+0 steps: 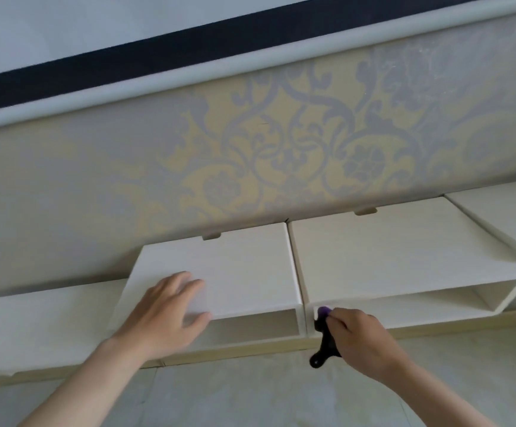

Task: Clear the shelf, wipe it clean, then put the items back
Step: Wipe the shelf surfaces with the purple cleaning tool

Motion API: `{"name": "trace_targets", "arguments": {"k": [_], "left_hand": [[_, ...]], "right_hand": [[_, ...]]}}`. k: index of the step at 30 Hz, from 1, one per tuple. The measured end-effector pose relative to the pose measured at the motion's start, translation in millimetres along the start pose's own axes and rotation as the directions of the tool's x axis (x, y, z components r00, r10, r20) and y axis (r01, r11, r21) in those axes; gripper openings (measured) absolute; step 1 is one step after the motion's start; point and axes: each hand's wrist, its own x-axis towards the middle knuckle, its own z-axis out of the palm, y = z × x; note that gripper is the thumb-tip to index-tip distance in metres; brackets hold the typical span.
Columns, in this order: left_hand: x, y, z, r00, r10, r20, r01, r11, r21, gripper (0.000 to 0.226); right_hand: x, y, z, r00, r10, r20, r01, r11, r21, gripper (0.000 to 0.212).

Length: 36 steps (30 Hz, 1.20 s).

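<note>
Fingers (185, 285) of left hand (164, 312) straight, pressed flat on top of left shelf box (250, 263), near its front left corner. Right hand (364, 343) curled round black-handled tool (326, 346), purple tip (323, 312) touching front left corner of right shelf box (404, 257), at the mouth of its opening. Both openings seemingly bare, interiors only partly in view. Judged: clearing done, wiping under way, returning of items left. Boxes matte white, flat-panelled, square-edged, faint wood grain; tool handle glossy, flared at its end.

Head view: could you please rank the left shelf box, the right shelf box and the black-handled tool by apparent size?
1. Right shelf box
2. Left shelf box
3. Black-handled tool, partly hidden by the right hand
</note>
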Motion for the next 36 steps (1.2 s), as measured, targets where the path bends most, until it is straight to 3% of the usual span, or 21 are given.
{"name": "trace_targets", "arguments": {"k": [2,4,5,7,8,10,13,15,18,20,22,26,29,31,33,34,36], "left_hand": [[-8.2,-37.6,0.2,0.996,-0.086,-0.006,0.086,0.996,0.009,0.090],[-12.4,-77.8,6.0,0.984,-0.175,0.004,0.175,0.984,-0.028,0.107],[-11.8,-96.9,10.2,0.977,-0.212,0.009,0.212,0.975,-0.072,0.122],[-7.4,-123.8,17.0,0.968,-0.247,0.051,0.252,0.944,-0.214,0.149],[-5.7,-132.4,20.5,0.968,-0.237,0.078,0.250,0.914,-0.319,0.155],[-4.6,-141.8,27.2,0.980,-0.170,0.101,0.198,0.835,-0.513,0.156],[-3.7,-158.0,40.9,0.993,-0.094,0.074,0.119,0.704,-0.700,0.161],[-5.3,-173.5,56.1,0.998,-0.060,0.033,0.063,0.604,-0.794,0.153],[-6.3,-179.4,76.5,0.999,0.036,-0.014,-0.031,0.515,-0.857,0.084],[-4.5,-177.3,87.6,0.992,0.069,-0.102,-0.123,0.520,-0.846,0.063],[-0.6,-174.4,97.1,0.976,0.081,-0.202,-0.213,0.538,-0.815,0.064],[4.4,-173.7,104.3,0.954,0.119,-0.274,-0.292,0.567,-0.770,0.074],[5.3,-175.3,113.7,0.926,0.139,-0.352,-0.363,0.587,-0.724,0.076],[10.8,-178.6,125.2,0.926,0.132,-0.353,-0.360,0.587,-0.725,0.077],[12.5,-180.6,131.5,0.938,0.107,-0.330,-0.325,0.605,-0.727,0.082],[12.3,-180.6,132.0,0.943,0.098,-0.319,-0.310,0.611,-0.728,0.084],[11.4,-178.8,129.7,0.944,0.091,-0.319,-0.304,0.620,-0.723,0.086]], "right_hand": [[-23.4,-22.6,-8.6,0.988,0.038,0.149,-0.063,0.984,0.167,0.040],[-46.8,-56.5,-15.0,0.952,-0.048,0.302,-0.039,0.960,0.276,0.040],[-50.7,-75.6,-15.5,0.953,-0.107,0.283,0.022,0.957,0.291,0.041],[-40.6,-113.9,-9.2,0.981,-0.176,0.084,0.151,0.958,0.244,0.042],[-26.8,-131.3,-2.0,0.978,-0.197,-0.067,0.205,0.968,0.145,0.040],[17.5,-151.2,15.2,0.917,-0.265,-0.300,0.202,0.953,-0.225,0.033],[85.0,-146.8,41.7,0.935,-0.200,-0.294,-0.010,0.812,-0.583,0.031],[113.8,-144.8,57.0,0.955,-0.118,-0.271,-0.109,0.712,-0.694,0.044],[144.9,-165.7,90.2,0.952,-0.073,-0.297,-0.179,0.656,-0.734,0.060],[164.2,-196.6,132.6,0.972,-0.076,-0.224,-0.128,0.624,-0.771,0.080],[178.9,-225.9,186.5,0.975,-0.175,-0.139,-0.012,0.581,-0.814,0.090],[161.1,-274.8,258.1,0.941,-0.337,-0.039,0.176,0.583,-0.793,0.053],[151.3,-271.0,245.4,0.915,-0.403,0.006,0.243,0.539,-0.807,0.049],[153.4,-245.2,203.7,0.950,-0.311,-0.014,0.168,0.550,-0.818,0.052],[149.6,-202.4,142.1,0.971,-0.173,-0.166,-0.038,0.573,-0.818,0.055],[143.2,-182.5,114.7,0.962,-0.113,-0.250,-0.143,0.573,-0.807,0.064],[130.1,-155.5,75.3,0.908,0.019,-0.419,-0.319,0.679,-0.661,0.078]]}}
